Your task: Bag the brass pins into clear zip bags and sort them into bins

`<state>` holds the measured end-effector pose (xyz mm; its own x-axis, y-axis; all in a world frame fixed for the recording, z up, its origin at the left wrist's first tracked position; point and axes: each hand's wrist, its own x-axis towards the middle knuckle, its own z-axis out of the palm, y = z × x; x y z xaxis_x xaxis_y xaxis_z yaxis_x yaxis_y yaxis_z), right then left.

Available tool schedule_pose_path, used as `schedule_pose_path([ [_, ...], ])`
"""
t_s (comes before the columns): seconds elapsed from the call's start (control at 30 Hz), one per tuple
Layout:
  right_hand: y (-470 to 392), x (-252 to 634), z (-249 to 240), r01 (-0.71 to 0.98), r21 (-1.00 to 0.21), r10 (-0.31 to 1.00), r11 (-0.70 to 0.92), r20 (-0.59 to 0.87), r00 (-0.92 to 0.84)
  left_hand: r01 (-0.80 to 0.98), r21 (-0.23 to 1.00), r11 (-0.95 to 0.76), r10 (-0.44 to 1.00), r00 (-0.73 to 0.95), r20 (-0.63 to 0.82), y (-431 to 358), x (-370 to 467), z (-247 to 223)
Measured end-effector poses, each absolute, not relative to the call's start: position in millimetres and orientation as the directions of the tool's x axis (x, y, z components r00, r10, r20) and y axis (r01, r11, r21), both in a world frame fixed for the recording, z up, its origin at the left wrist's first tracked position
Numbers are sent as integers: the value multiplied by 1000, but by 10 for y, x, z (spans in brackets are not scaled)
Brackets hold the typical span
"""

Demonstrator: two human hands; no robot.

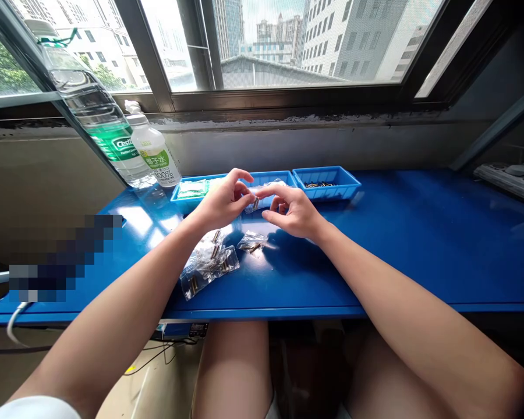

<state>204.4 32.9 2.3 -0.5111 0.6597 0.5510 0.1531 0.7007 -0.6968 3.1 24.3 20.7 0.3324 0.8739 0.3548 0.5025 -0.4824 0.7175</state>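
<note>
My left hand point(227, 201) pinches a small clear plastic bag point(255, 204) with a dark metal piece inside. Close by on the right, my right hand point(294, 210) has its index finger stretched toward the bag's top and its thumb apart; whether the fingertip touches the bag I cannot tell. Below the hands, a pile of filled clear bags point(209, 260) with small metal pieces lies on the blue table. A separate filled bag point(252, 241) rests just right of the pile.
Behind my hands stands a long blue tray point(184, 205) with plastic bags in it. A second blue tray point(351, 185) to its right holds small dark parts. Two bottles, a large water bottle point(117, 139) and a smaller coconut water bottle point(157, 152), stand back left. A power strip point(509, 180) lies far right.
</note>
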Motion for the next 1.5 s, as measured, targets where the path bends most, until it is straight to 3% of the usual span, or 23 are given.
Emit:
schedule_pose_path([
  [0.1,350,2039,5,194,-673,661,714,557,-503,600,633,-489,872,333,358,234,34,228],
  [0.33,424,2051,-14,378,-653,754,657,547,-364,848,245,-469,845,351,403,239,-29,311],
  [0.47,459,2056,-21,476,-646,803,596,494,-335,869,118,-481,851,431,299,251,-65,332],
  [0.57,473,2052,-41,515,-624,808,588,478,-344,878,84,-472,875,454,169,244,-66,346],
  [0.87,491,2062,-59,607,-595,850,526,363,-381,926,13,-376,926,376,-31,244,-111,421],
  [1.03,506,2074,-67,622,-583,852,523,359,-381,944,9,-330,929,327,-173,272,-192,433],
  [1.2,505,2079,-46,656,-565,863,500,382,-329,954,-48,-296,937,280,-210,262,-209,475],
  [1.5,506,2093,-30,676,-562,872,476,401,-281,975,-57,-217,899,177,-400,227,-195,543],
])
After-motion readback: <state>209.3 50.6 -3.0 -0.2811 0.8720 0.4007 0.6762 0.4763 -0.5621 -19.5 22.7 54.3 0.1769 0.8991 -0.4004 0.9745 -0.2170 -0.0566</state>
